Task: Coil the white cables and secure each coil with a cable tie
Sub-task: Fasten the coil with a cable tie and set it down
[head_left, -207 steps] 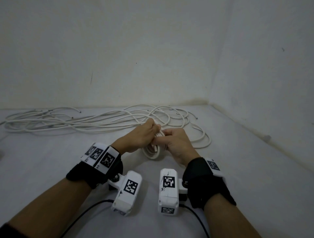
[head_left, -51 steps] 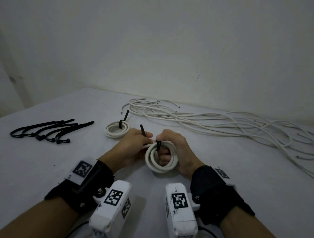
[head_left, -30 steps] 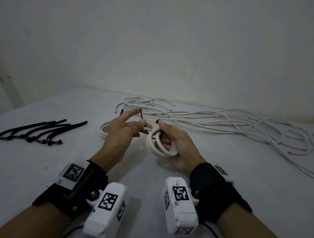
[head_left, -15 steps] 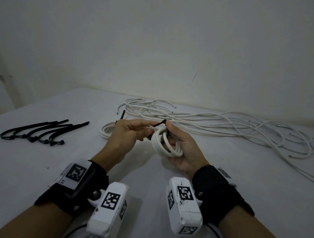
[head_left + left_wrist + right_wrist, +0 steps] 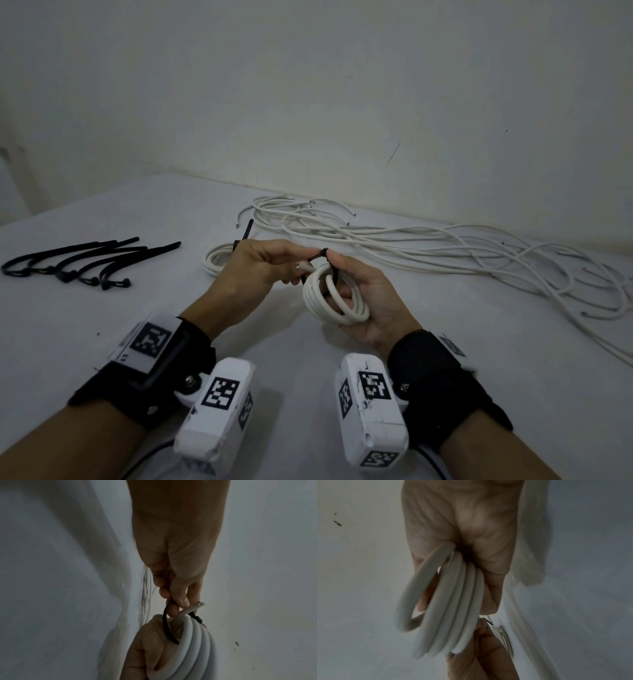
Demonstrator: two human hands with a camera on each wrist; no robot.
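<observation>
A small coil of white cable (image 5: pixel 329 301) is held above the table in my right hand (image 5: pixel 359 287), whose fingers pass through its ring. A black cable tie (image 5: pixel 323 253) loops loosely over the coil's top. My left hand (image 5: pixel 287 263) pinches the tie right beside the coil. In the left wrist view the cable tie (image 5: pixel 165 626) arcs from my left fingertips (image 5: pixel 178 601) round the coil (image 5: pixel 195 649), and the cut cable end (image 5: pixel 197 605) sticks out beside them. The right wrist view shows the coil (image 5: pixel 450 608) lying across my right palm.
A tied coil (image 5: pixel 214 262) lies on the white table (image 5: pixel 102 342) behind my left hand, its tie tail upright. Several spare black ties (image 5: pixel 85 260) lie at the left. A long tangle of loose white cables (image 5: pixel 428 246) runs along the wall to the right.
My left hand has come in close to the coil's top and pinches the tie there. The tie's tail no longer sticks up between the hands. Both hands sit slightly lower.
</observation>
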